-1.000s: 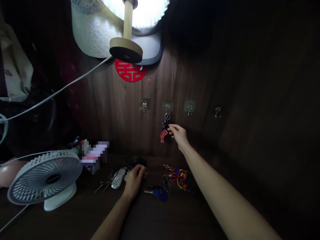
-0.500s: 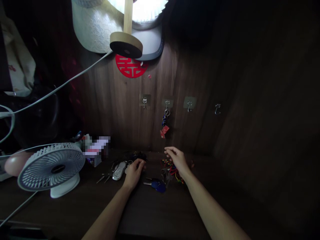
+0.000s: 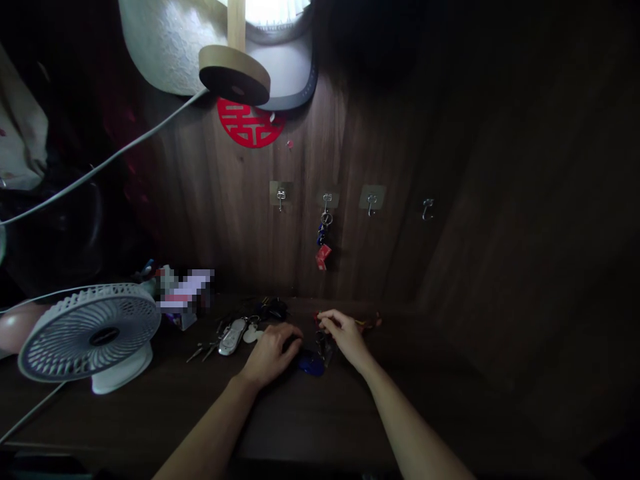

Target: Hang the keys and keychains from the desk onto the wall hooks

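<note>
My right hand pinches a multicoloured cord, mostly red and yellow. Parts of it show at the fingertips and behind the hand. Below those fingers lies a blue-headed key with a metal ring and a small clear piece beside it. My left hand rests low over the table just left of that key. Its fingers curve forward, with the thumb apart from them, and I see nothing held; it hides the key's blade. Left of this hand lies a bunch of keys with a silver fob and pale round tags.
A white fan stands at the left, near a small box. On the wooden wall are several metal hooks; one bears a key ring with red tags. Above hang caps, a lamp base and its cable.
My right hand has moved down and closed on the multicoloured cord, whose bundle is now largely covered. My left hand has shifted towards the blue key and covers its blade. The view has tilted slightly.
</note>
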`<act>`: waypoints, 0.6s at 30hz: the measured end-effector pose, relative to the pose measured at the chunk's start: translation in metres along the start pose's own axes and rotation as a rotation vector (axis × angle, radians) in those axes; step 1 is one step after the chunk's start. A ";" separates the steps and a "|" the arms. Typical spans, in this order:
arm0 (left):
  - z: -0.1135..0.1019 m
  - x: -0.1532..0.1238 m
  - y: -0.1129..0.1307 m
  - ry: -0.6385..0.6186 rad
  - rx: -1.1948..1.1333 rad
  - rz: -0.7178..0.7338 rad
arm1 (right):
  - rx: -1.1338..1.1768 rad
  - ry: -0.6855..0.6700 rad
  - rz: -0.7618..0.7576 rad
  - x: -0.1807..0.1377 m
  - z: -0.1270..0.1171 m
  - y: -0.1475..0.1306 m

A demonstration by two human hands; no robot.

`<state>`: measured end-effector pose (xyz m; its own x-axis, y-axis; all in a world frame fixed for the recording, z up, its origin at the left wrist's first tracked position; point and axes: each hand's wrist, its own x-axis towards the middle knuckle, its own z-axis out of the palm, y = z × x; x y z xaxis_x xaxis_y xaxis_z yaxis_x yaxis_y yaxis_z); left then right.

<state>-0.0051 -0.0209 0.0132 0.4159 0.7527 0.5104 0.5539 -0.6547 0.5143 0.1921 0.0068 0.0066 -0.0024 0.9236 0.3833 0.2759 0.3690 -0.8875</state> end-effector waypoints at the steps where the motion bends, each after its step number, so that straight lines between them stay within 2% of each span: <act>1: 0.000 -0.001 0.001 -0.034 0.028 0.024 | -0.038 -0.013 -0.023 -0.001 0.001 0.001; 7: -0.001 -0.004 0.012 -0.198 0.172 0.139 | -0.348 -0.112 -0.131 -0.005 0.005 0.005; 11: 0.001 -0.006 0.018 -0.276 0.207 0.202 | -0.440 -0.155 -0.161 -0.007 0.007 0.004; 14: 0.005 -0.006 0.017 -0.300 0.206 0.192 | -0.457 -0.156 -0.172 -0.008 0.007 0.002; 18: 0.008 -0.004 0.010 -0.275 0.155 0.131 | -0.473 -0.155 -0.185 -0.008 0.006 0.002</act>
<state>0.0045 -0.0295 0.0106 0.6580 0.6668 0.3498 0.5771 -0.7450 0.3346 0.1865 0.0008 0.0001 -0.2243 0.8652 0.4485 0.6607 0.4733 -0.5826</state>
